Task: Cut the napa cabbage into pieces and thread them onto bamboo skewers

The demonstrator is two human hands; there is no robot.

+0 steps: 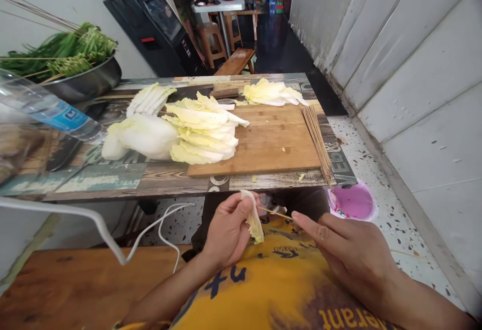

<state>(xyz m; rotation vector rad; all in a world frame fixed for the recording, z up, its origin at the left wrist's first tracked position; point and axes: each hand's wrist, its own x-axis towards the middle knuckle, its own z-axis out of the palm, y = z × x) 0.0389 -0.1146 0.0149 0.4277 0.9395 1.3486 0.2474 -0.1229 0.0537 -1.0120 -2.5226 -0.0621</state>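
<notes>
My left hand pinches a small piece of cabbage leaf over my lap, its pale rib up and its yellow frilly end hanging down. My right hand grips a thin wooden skewer, whose far end reaches the leaf at my left fingers; whether the tip has pierced it is hidden. Cut cabbage leaves lie in a pile over the left part of the wooden cutting board. A bundle of skewers lies along the board's right edge.
A whitish cabbage and a plastic bottle are on the table's left, before a metal bowl of greens. More leaves lie behind the board. A pink bucket stands on the floor at right. A white cable hangs at left.
</notes>
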